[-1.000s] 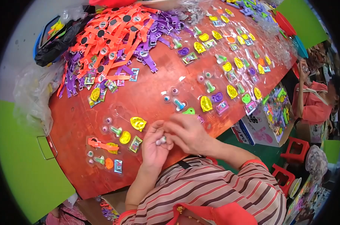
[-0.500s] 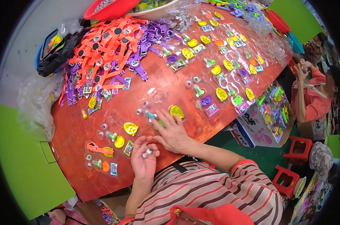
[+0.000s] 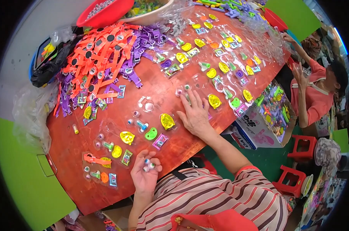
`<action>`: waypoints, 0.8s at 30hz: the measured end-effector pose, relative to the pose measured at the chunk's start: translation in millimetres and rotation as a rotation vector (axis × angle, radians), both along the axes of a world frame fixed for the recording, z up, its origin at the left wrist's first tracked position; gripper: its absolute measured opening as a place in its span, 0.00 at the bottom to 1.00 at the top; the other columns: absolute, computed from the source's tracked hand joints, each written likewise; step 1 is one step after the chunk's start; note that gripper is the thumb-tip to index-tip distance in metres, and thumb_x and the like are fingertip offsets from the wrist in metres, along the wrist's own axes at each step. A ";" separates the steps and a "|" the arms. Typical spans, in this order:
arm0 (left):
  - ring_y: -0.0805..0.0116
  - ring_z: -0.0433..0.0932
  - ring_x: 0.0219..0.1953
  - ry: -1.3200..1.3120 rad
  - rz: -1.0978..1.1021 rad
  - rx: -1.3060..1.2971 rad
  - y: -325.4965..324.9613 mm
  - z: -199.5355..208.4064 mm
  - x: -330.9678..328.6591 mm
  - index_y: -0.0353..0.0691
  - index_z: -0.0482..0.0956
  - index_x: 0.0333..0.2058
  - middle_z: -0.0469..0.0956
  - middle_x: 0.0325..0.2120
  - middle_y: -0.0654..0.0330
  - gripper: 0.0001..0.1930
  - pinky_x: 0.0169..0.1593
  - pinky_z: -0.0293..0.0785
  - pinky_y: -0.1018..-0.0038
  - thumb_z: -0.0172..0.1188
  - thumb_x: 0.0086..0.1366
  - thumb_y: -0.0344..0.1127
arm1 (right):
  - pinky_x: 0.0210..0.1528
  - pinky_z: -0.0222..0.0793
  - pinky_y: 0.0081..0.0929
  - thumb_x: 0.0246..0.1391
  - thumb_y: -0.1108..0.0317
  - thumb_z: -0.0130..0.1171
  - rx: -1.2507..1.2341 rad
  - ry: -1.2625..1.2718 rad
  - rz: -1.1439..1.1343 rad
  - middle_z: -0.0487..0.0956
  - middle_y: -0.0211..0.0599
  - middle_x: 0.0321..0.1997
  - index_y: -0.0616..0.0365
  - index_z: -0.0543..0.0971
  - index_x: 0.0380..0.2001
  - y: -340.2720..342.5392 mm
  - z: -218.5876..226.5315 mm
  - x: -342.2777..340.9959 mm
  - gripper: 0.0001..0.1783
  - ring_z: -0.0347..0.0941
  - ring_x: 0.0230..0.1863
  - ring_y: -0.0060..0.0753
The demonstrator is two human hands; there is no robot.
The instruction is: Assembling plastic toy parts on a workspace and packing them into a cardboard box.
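My left hand [image 3: 145, 175] is palm up near the table's front edge, its curled fingers cupping several small eyeball balls [image 3: 149, 166]. My right hand [image 3: 197, 117] lies with fingers stretched over a clear blister tray, its fingertips beside two eyeball balls [image 3: 179, 92]. In that tray is a yellow toy piece [image 3: 214, 101]; other contents are partly hidden under the hand. Between my hands sits another filled tray with a yellow piece [image 3: 167, 121], a green ring-like piece [image 3: 151, 134], a blue-topped piece [image 3: 141, 125] and a pink packet [image 3: 160, 142].
Orange toy watches [image 3: 101, 57] and purple straps [image 3: 145, 44] are heaped at the back left. More filled blister trays [image 3: 223, 68] cover the right side. A red bowl [image 3: 105, 11] stands behind the heap. A co-worker [image 3: 313, 90] sits beyond an open carton [image 3: 259, 129] at the right.
My right hand has moved right, from the tray with the green piece to the one beside it. My left hand still cups eyeball balls, and the whole view has shifted slightly.
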State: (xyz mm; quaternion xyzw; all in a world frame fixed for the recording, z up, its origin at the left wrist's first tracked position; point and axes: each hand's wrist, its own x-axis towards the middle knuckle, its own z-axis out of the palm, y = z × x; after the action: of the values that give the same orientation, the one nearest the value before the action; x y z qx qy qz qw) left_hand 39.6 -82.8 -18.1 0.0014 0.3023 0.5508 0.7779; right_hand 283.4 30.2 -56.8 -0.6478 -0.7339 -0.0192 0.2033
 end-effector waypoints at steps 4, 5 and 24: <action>0.57 0.77 0.42 0.019 -0.060 0.052 2.3 -3.0 5.5 0.36 0.70 0.50 0.75 0.47 0.50 0.18 0.39 0.75 0.64 0.48 0.59 0.25 | 0.66 0.42 0.51 0.56 0.55 0.55 -0.035 0.097 0.050 0.55 0.47 0.70 0.55 0.65 0.62 -5.0 3.3 -29.1 0.32 0.50 0.70 0.47; 0.57 0.77 0.41 0.024 -0.069 0.062 3.5 -4.8 6.6 0.36 0.70 0.50 0.75 0.46 0.50 0.19 0.39 0.75 0.64 0.49 0.59 0.24 | 0.64 0.43 0.54 0.57 0.58 0.54 0.004 0.133 0.091 0.56 0.53 0.68 0.57 0.66 0.60 -4.6 5.7 -32.8 0.30 0.51 0.69 0.49; 0.72 0.63 0.10 0.018 0.220 0.064 32.3 18.8 -69.8 0.45 0.74 0.43 0.71 0.19 0.64 0.14 0.14 0.57 0.75 0.41 0.73 0.42 | 0.63 0.60 0.39 0.60 0.66 0.54 -0.525 0.781 1.002 0.64 0.51 0.63 0.60 0.69 0.58 -27.9 52.0 -128.0 0.23 0.62 0.63 0.51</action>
State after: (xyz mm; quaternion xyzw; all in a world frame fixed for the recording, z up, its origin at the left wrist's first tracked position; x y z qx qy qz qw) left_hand -30.1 -50.5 0.7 -0.0017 0.2897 0.6421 0.7098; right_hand 155.3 2.3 -4.8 -0.2173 -0.7982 0.4906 0.2737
